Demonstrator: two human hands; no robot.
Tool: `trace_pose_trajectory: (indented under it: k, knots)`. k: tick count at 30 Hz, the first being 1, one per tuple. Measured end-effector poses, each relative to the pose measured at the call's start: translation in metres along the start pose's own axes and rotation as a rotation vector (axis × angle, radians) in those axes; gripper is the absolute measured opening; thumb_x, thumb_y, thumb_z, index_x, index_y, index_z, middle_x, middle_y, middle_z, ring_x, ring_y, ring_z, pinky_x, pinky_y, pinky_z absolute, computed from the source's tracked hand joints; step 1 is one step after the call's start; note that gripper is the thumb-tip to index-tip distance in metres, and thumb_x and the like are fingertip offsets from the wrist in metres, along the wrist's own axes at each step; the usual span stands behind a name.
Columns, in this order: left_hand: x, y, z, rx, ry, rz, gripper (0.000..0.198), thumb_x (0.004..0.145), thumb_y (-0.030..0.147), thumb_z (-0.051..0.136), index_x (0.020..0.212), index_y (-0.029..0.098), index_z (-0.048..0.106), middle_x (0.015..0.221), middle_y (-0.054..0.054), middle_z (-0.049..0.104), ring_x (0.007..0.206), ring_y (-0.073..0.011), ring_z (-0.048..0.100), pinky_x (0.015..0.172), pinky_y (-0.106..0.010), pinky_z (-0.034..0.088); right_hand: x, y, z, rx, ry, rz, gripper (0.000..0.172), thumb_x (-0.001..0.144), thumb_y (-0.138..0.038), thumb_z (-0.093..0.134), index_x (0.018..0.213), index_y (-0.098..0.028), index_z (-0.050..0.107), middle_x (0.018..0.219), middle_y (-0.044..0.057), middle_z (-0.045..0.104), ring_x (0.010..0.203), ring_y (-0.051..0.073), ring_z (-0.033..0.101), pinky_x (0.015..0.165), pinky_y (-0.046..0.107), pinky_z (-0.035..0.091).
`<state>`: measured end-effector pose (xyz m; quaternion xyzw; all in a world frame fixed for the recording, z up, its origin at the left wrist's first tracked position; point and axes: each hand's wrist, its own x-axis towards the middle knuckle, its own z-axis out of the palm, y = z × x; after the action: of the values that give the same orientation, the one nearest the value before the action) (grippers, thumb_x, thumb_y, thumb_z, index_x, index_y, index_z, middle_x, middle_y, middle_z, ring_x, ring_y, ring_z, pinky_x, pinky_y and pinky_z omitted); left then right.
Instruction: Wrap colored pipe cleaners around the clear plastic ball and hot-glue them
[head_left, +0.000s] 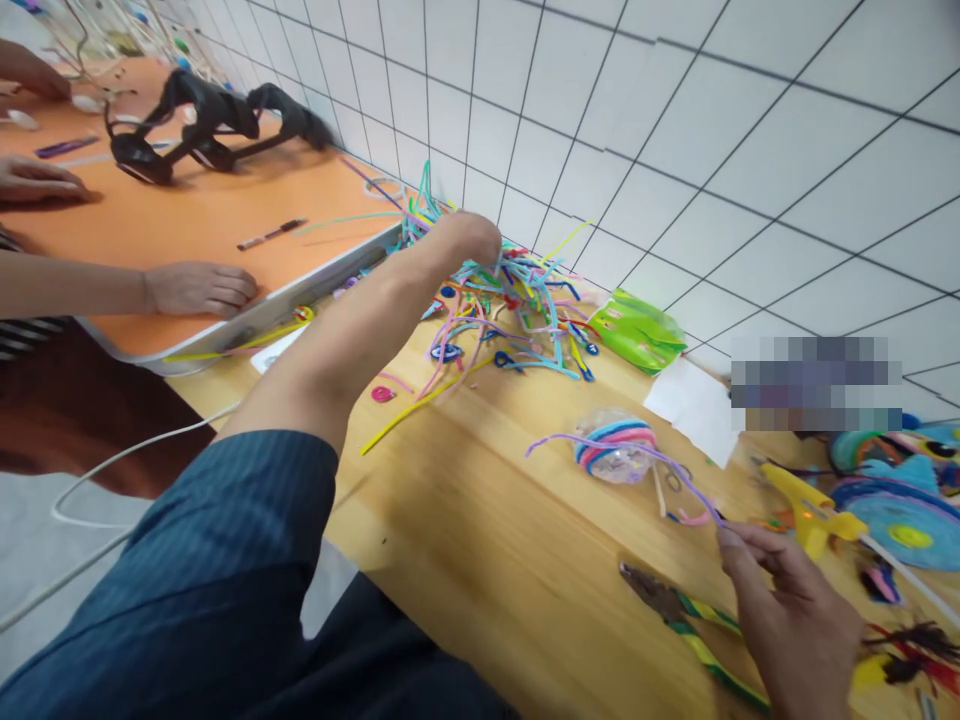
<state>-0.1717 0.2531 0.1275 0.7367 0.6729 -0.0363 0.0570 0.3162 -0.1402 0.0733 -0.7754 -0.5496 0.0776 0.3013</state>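
Observation:
My left hand [478, 238] reaches into a heap of colourful pipe cleaners [536, 290] by the wall; its fingers are hidden behind the wrist and the heap. In my right hand [799, 600] a purple pipe cleaner [686, 475] is pinched between thumb and fingers, its free end stretching left. That end passes over a clear plastic ball [619, 450] wrapped with blue, pink and white bands. Just left of my right hand lie pliers [660, 592] with green and yellow handles. Beyond that hand is a yellow glue gun [810, 505].
A green packet [637, 332] and a white paper [694, 405] lie along the tiled wall. Blue craft pieces [900, 510] crowd the right side. At left, another person's hand [202, 288] rests on an orange table [330, 250], with a pen [271, 234] and a black strapped device [217, 120].

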Motion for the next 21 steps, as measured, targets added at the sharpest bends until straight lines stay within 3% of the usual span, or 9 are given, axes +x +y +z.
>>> trace_pose_trajectory:
  k: [3,6,9,12,16,21]
  knots:
    - [-0.002,0.017,0.006,-0.051,0.124,0.017,0.05,0.091,0.033,0.082,0.139,0.018,0.086,0.138,-0.017,0.083,0.147,-0.0449,0.068,0.128,-0.052,0.051,-0.002,-0.007,0.001,0.001,-0.011,-0.031,0.05,0.084,-0.065,0.074,0.102,-0.02,0.087,0.077,0.001,0.074,0.056,0.017,0.057,0.065,0.035,0.05]
    - [-0.011,0.035,0.02,-0.1,0.237,0.028,0.06,0.103,0.03,0.069,0.16,0.011,0.07,0.164,-0.026,0.068,0.156,-0.0462,0.061,0.131,-0.052,0.048,-0.004,-0.014,0.003,0.006,-0.036,-0.058,0.048,0.085,-0.065,0.074,0.097,-0.02,0.086,0.07,-0.001,0.07,0.053,0.017,0.055,0.064,0.034,0.049]
    - [-0.014,0.044,0.031,-0.147,0.369,-0.026,0.061,0.108,0.029,0.061,0.167,0.014,0.062,0.178,-0.026,0.054,0.162,-0.0475,0.052,0.131,-0.058,0.045,-0.007,-0.017,0.008,0.01,-0.024,-0.072,0.048,0.087,-0.066,0.073,0.097,-0.021,0.086,0.07,-0.002,0.069,0.049,0.015,0.05,0.062,0.034,0.047]
    - [-0.01,0.047,0.041,-0.223,0.461,-0.151,0.06,0.111,0.03,0.055,0.17,0.016,0.056,0.177,-0.024,0.055,0.159,-0.0441,0.054,0.13,-0.057,0.046,-0.011,-0.015,0.014,-0.007,0.023,-0.076,0.048,0.09,-0.068,0.071,0.099,-0.022,0.086,0.073,-0.002,0.07,0.048,0.014,0.048,0.061,0.033,0.045]
    - [-0.007,0.051,0.063,-0.272,0.307,-0.159,0.055,0.112,0.023,0.043,0.164,0.012,0.06,0.161,-0.024,0.069,0.146,-0.0373,0.067,0.121,-0.048,0.054,-0.012,-0.015,0.017,-0.025,0.016,-0.085,0.052,0.09,-0.073,0.07,0.097,-0.023,0.085,0.068,-0.003,0.064,0.049,0.014,0.047,0.061,0.033,0.043]
    - [-0.016,0.049,0.082,-0.229,0.262,-0.075,0.058,0.106,0.019,0.051,0.161,0.012,0.067,0.166,-0.025,0.068,0.152,-0.0401,0.066,0.126,-0.052,0.053,-0.019,-0.031,0.015,-0.023,0.007,-0.081,0.047,0.096,-0.065,0.068,0.102,-0.022,0.085,0.074,-0.004,0.067,0.049,0.013,0.043,0.064,0.033,0.042]
